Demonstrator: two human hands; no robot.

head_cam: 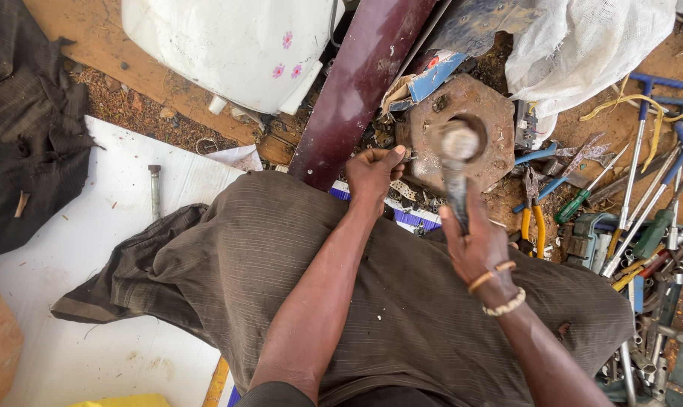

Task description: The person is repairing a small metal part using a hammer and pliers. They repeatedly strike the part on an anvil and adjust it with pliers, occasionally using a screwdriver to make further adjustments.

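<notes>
The hammer (457, 162) near the middle of the frame is smeared by motion — its head a pale blur, the handle's lower end lost inside the right hand (478, 247); whatever the left hand (371, 172) pinches against the rusty octagonal block (499, 113) is too small to make out; the pile of tools (643, 226) at the right runs off the edge, tangled beyond counting; the white sack (582, 38) and white flowered casing (236, 45) are cut off at the top; both forearms leave the bottom edge.
</notes>
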